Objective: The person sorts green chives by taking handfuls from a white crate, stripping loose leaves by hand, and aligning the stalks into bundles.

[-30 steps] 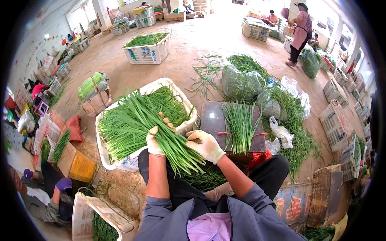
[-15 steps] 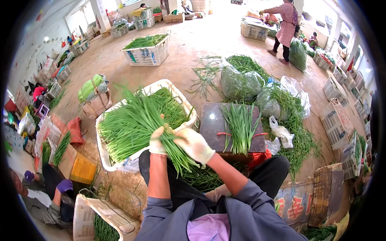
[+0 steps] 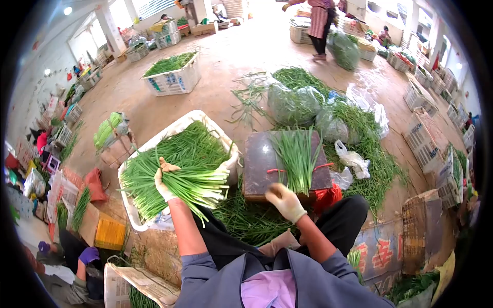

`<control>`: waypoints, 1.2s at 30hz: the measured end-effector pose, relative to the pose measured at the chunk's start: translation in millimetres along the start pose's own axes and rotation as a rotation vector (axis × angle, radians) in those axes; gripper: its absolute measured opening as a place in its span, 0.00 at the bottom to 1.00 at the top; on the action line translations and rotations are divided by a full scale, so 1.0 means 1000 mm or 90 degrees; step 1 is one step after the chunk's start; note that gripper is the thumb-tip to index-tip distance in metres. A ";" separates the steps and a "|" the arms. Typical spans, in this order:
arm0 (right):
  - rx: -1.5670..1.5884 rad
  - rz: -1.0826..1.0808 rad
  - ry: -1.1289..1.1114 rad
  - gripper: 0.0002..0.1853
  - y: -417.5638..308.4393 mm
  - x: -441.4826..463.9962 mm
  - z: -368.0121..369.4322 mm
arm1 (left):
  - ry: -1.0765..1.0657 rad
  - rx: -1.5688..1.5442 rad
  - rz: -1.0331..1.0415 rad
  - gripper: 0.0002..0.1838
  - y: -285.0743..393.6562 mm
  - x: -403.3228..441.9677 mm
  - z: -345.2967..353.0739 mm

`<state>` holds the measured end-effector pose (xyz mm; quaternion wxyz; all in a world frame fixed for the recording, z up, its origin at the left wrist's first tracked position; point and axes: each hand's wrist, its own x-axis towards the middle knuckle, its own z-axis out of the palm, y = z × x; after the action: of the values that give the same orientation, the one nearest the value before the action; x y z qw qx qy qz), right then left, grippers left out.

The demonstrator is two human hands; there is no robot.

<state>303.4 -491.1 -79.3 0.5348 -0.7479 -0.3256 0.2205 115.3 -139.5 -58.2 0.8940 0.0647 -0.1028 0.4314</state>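
Observation:
My left hand [image 3: 164,185], in a pale glove, is closed round a bunch of garlic chives [image 3: 197,180]. The white cut ends fan out to the right, over the white crate [image 3: 232,163] heaped with more chives. My right hand [image 3: 285,203], also gloved, is at the front edge of a dark-topped box [image 3: 257,154], apart from the left. Its fingers look curled and blurred, and whether they hold anything is hidden. A smaller bundle of chives [image 3: 296,159] lies on the box across a red tie [image 3: 322,166].
Loose greens and stuffed plastic bags [image 3: 294,105] spread to the right of the box. Another full crate [image 3: 177,79] stands ahead on the floor. A co-worker's purple-gloved hand [image 3: 89,255] is at lower left. A person [image 3: 319,28] stands at the back.
My right hand has left the bunch and moved right to the box's front edge. The bunch in my left hand has swung round, its cut ends now pointing right. My view has shifted slightly.

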 end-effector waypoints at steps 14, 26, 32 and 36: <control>-0.035 -0.071 -0.055 0.56 -0.025 0.026 -0.028 | 0.242 0.376 -0.460 0.21 -0.254 -0.016 0.019; -0.228 0.135 0.206 0.37 0.138 0.119 -0.143 | -0.021 1.243 -0.265 0.33 -0.345 -0.003 -0.113; -0.459 0.134 0.226 0.53 0.198 0.113 -0.078 | -0.008 1.494 -0.402 0.17 -0.343 -0.076 -0.130; -0.393 0.169 0.196 0.58 0.193 0.118 -0.089 | -0.089 1.271 -0.314 0.17 -0.351 -0.079 -0.140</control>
<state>494.1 -506.3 -230.1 0.2936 -0.9342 -0.1923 0.0642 360.6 -388.0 -222.1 0.4887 0.8219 0.2669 0.1199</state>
